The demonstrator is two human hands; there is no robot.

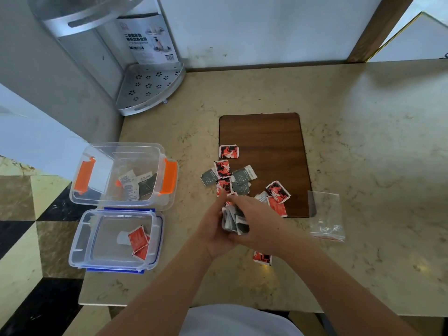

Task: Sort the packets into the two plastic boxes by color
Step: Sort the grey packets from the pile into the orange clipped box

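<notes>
Hands: the left hand [213, 235] and right hand [257, 224] meet over the near edge of the beige marble counter [363, 146], both closed round a small stack of dark grey packets [234, 220], fingers pinching its edges.
Loose pile: red-and-black and grey square foil packets [230, 175] lie scattered beyond the hands, partly on the dark wooden board [266, 137]; one red packet [262, 257] sits apart, nearer the person.
Grey box: the clear plastic box with orange clips [80, 190] already holds a few grey and white packets.
Red box: the clear plastic box with blue clips [77, 248], just in front of it, holds red ones.
Step in hand: seemingly gathering greys into a bundle, sorting well short of done.
Next move: likely carry the stack left, over the orange-clipped box, and let go without snagging the rim.
Also there: an empty clear zip bag [326, 214] beside the board.
</notes>
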